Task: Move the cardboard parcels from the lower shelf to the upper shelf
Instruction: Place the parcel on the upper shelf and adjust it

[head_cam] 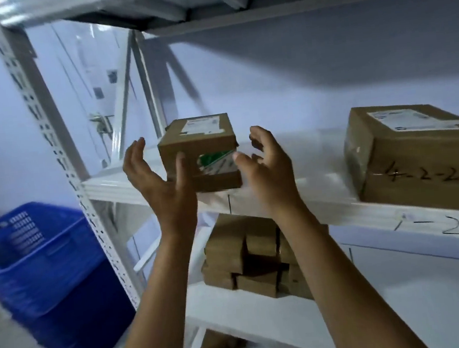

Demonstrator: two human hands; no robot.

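A small cardboard parcel point(201, 151) with a white label on top and a green-and-white sticker on its front sits near the front edge of the upper shelf point(338, 208). My left hand point(161, 180) is just left of it, fingers spread, thumb in front of the box face. My right hand point(267, 167) is just right of it, fingers curled and apart, thumb by the box's right edge. Neither hand grips it. A stack of several small parcels point(247, 259) stands on the lower shelf point(253, 320), partly hidden behind my forearms.
A bigger cardboard box point(411, 156) with handwriting on its side sits at the right of the upper shelf. A blue plastic crate point(44, 275) stands on the floor to the left of the perforated shelf post point(63, 173). Another parcel point(219, 346) lies below the lower shelf.
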